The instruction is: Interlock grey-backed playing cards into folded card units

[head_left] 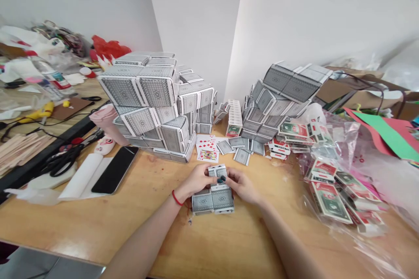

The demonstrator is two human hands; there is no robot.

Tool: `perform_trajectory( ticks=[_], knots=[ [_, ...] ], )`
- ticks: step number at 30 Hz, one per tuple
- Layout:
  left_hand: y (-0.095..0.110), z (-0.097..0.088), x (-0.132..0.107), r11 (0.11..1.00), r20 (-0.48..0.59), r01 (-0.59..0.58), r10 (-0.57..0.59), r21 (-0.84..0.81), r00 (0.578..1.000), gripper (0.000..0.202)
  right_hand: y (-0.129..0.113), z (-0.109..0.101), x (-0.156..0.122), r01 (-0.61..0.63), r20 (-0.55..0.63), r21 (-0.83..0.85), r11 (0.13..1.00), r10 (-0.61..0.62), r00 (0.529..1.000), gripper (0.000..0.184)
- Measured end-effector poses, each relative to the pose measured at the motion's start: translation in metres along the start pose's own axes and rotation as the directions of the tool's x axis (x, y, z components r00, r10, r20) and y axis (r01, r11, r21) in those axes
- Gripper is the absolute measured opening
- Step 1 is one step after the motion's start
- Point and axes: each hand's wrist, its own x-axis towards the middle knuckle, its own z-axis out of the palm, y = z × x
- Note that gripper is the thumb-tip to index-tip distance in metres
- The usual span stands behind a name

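My left hand (199, 180) and my right hand (242, 186) meet over a small piece made of grey-backed playing cards (223, 200) near the middle of the table. From both sides their fingers grip its upper part, with the thumbs pressed close together on top. The piece's lower half shows two card backs side by side. Just beyond the hands lie face-up playing cards (208, 155) with red pips and a picture card. Beside these are loose grey-backed cards (242, 156). Fingertips under the piece are hidden.
Tall stacks of card-built blocks stand at left (157, 91) and right (278, 95). A phone (116, 170) and black scissors (67, 161) lie left. Red-green card boxes (330, 202) and clear plastic crowd the right. A row of cards (234, 117) stands between the stacks.
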Motion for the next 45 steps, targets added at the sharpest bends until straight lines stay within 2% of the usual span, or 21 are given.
perform_trajectory(
  ticks=[5, 9, 18, 24, 27, 32, 37, 41, 45],
  knots=[
    [-0.002, -0.002, 0.0, 0.999, 0.014, -0.023, 0.022, 0.043, 1.0, 0.029, -0.002, -0.006, 0.002, -0.049, 0.104, 0.105, 0.993, 0.038, 0.994, 0.03],
    [-0.004, -0.003, 0.001, 0.998, 0.003, 0.011, -0.011, 0.057, 1.0, 0.027, 0.001, -0.007, 0.006, -0.093, 0.101, 0.12, 0.988, 0.081, 0.992, 0.03],
    [0.001, 0.001, 0.001, 0.996, -0.033, 0.081, -0.08, 0.032, 0.996, 0.026, 0.004, 0.002, 0.007, -0.094, -0.031, 0.087, 0.992, 0.097, 0.995, 0.029],
    [-0.007, -0.002, 0.004, 0.991, -0.062, 0.107, -0.102, 0.08, 0.993, 0.024, 0.006, 0.011, 0.009, -0.099, -0.162, 0.036, 0.994, 0.103, 0.981, 0.028],
    [-0.009, -0.003, 0.004, 0.984, -0.045, 0.065, -0.058, 0.166, 0.997, 0.021, 0.004, 0.01, 0.01, -0.114, -0.145, 0.041, 0.993, 0.119, 0.982, 0.029],
    [-0.003, -0.002, 0.001, 0.968, -0.043, -0.072, 0.085, 0.239, 0.995, 0.023, -0.002, 0.002, 0.008, -0.1, -0.04, 0.089, 0.991, 0.104, 0.994, 0.029],
    [0.002, 0.0, -0.002, 0.947, 0.002, -0.095, 0.1, 0.305, 0.995, 0.023, -0.004, -0.003, 0.006, -0.083, 0.054, 0.099, 0.992, 0.078, 0.996, 0.034],
    [0.0, 0.001, -0.003, 0.909, -0.022, -0.108, 0.128, 0.403, 0.992, 0.019, -0.001, 0.001, 0.006, -0.066, -0.008, 0.011, 0.998, 0.067, 0.998, 0.036],
    [-0.003, 0.003, -0.003, 0.89, -0.045, -0.1, 0.133, 0.444, 0.99, 0.022, 0.002, 0.004, 0.008, 0.034, -0.132, -0.09, 0.995, -0.046, 0.99, 0.035]
  ],
)
